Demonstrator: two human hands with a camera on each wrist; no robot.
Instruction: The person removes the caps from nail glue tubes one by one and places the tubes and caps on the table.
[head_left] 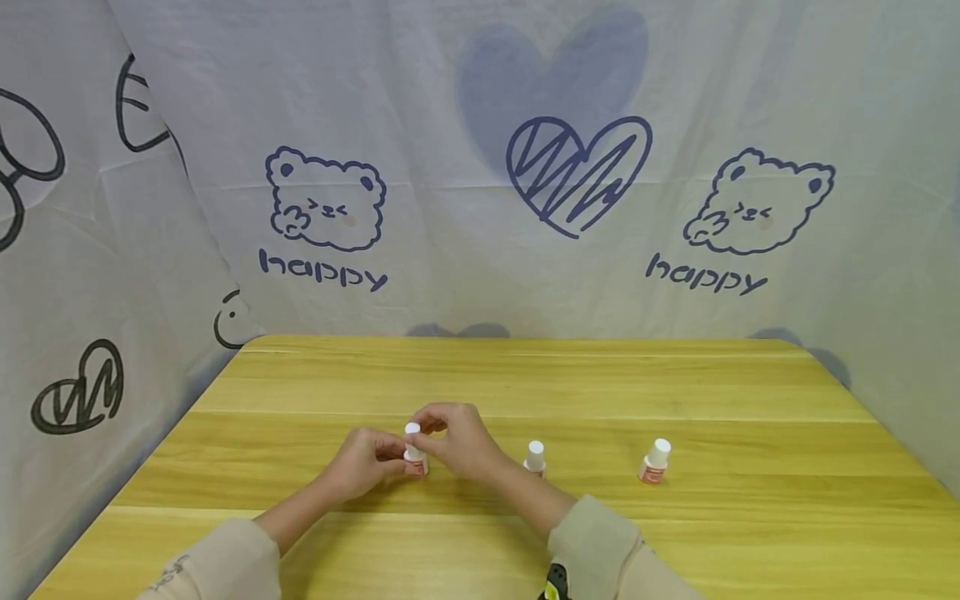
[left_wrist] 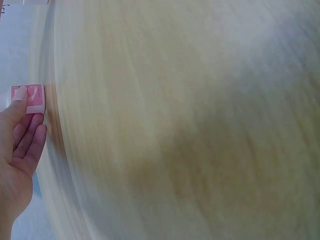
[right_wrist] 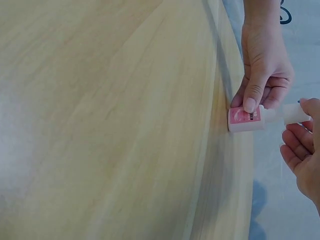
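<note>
A small white bottle [head_left: 416, 465] with a pink label stands on the table in front of the person. My left hand [head_left: 367, 458] grips its body from the side, thumb across the label, as the left wrist view also shows for the bottle [left_wrist: 36, 102]. With thumb and fingers my right hand [head_left: 465, 442] pinches the white cap [right_wrist: 296, 114] above it. Between cap and label, a pale narrow neck [right_wrist: 271, 115] shows in the right wrist view, so the cap sits raised from the bottle's shoulder.
Two similar capped bottles stand upright to the right: one bottle [head_left: 536, 455] partly behind the right forearm, another bottle [head_left: 656, 462] farther right. The wooden table [head_left: 600, 375] ends at a printed cloth [head_left: 450, 275] behind, and a second cloth hangs at the left.
</note>
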